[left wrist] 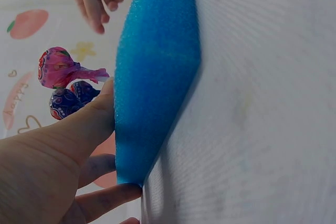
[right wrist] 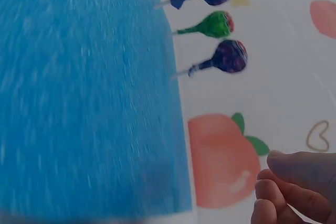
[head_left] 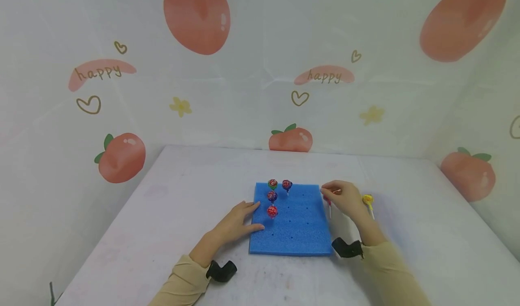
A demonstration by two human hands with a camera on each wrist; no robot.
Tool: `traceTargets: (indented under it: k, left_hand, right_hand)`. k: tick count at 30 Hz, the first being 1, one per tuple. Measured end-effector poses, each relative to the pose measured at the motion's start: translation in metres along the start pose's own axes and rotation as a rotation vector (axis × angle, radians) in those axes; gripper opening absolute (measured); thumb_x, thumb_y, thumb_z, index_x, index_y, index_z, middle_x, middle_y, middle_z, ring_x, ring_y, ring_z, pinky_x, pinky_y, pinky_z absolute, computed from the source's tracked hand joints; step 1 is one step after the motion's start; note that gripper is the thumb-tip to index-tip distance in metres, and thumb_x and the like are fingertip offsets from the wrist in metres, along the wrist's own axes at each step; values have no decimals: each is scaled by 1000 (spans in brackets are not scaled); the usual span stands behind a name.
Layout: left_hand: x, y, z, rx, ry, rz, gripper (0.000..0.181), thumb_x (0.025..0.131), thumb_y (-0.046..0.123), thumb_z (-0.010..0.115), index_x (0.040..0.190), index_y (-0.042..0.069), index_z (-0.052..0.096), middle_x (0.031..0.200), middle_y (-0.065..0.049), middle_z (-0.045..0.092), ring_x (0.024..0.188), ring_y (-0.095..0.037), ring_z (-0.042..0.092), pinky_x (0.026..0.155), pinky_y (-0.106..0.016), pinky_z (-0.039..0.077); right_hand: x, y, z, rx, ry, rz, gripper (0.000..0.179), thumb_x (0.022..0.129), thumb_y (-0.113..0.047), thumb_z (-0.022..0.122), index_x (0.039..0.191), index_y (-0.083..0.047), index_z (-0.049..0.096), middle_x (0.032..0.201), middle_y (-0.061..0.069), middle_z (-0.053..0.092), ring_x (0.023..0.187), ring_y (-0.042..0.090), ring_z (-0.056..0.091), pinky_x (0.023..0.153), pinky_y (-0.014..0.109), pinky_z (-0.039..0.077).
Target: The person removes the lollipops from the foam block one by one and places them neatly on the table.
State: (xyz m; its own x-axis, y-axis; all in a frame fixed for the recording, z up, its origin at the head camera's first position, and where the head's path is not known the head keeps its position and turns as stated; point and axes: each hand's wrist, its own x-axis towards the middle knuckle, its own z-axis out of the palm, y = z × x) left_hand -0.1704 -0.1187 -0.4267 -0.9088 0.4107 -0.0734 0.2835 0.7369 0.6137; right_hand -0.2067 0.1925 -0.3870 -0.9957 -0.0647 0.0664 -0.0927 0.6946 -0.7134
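A blue foam board (head_left: 302,243) with small holes lies on the table. Several wrapped lollipops stand in its left and back part, among them a red one (head_left: 272,211) and a purple one (head_left: 286,185). My left hand (head_left: 235,220) rests on the board's left edge, its thumb and fingers spread and touching the foam. Past the board's right edge, my right hand (head_left: 343,198) hovers with loosely bent fingers. In the right wrist view no lollipop shows at its fingertips (right wrist: 273,161). Beneath it is a red lollipop (head_left: 327,201) with a white stick, partly hidden by the hand.
A yellow lollipop (head_left: 368,199) lies on the white table (head_left: 195,175) to the right of my right hand. Behind the table hangs a pale backdrop (head_left: 243,98) printed with fruit, hearts and flowers.
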Motion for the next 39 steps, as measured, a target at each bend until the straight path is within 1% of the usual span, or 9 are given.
traceTargets:
  k: [5,9,11,14,17,21,27,34,39]
  left_hand:
    - [1,0,0,3,1,-1,71,86,43,63,142,7,39,145,-19,40,140,-40,26,111,-57,27]
    - [1,0,0,4,2,-2,71,86,43,63,142,7,39,145,-19,40,140,-41,26,111,-57,28]
    - [1,0,0,5,1,-2,71,86,43,63,142,8,39,145,-19,40,140,-41,26,111,-57,27]
    - [0,1,-1,6,1,0,71,86,43,63,142,7,39,145,-19,40,140,-41,26,111,-57,28]
    - [0,1,-1,2,4,0,70,86,42,63,142,8,39,145,-19,41,140,-41,26,111,-57,28]
    - [0,2,-1,2,6,0,70,86,42,64,142,8,40,145,-19,41,139,-41,26,110,-57,28]
    - [-1,3,-2,10,1,-2,70,86,41,64,142,8,39,145,-19,41,140,-42,26,111,-57,27]
    - [-1,3,-2,3,2,-7,69,86,41,64,142,9,39,145,-19,40,140,-41,26,111,-57,27]
    - [0,1,-1,0,4,5,70,86,40,64,142,8,39,144,-20,41,140,-42,26,111,-57,27]
  right_hand:
    - [6,-8,16,9,-24,-45,23,90,-18,62,102,0,68,100,19,67,85,24,61,68,28,55]
    - [11,-11,30,25,-22,-83,21,88,-17,64,99,0,69,96,17,68,83,23,61,70,29,54]
    - [13,-13,36,34,-24,-101,20,88,-17,65,98,-1,70,94,17,69,82,22,62,69,28,54]
    - [15,-18,44,49,-35,-106,20,87,-17,65,98,-1,70,94,16,69,82,23,63,67,27,54]
    - [18,-22,52,79,-34,-125,20,85,-15,67,98,0,70,91,18,70,80,25,65,62,26,53]
    - [21,-25,61,123,-34,-137,23,83,-13,68,100,2,69,87,19,70,77,26,66,56,23,49]
    - [21,-28,66,142,-66,-98,28,84,-15,67,106,3,66,88,19,69,79,24,64,56,22,48]
    - [24,-28,70,134,-86,-63,29,85,-16,67,107,3,65,92,18,69,74,18,63,56,21,48]
    - [25,-28,72,158,-95,-62,26,85,-16,67,104,2,65,94,19,69,78,21,65,60,25,53]
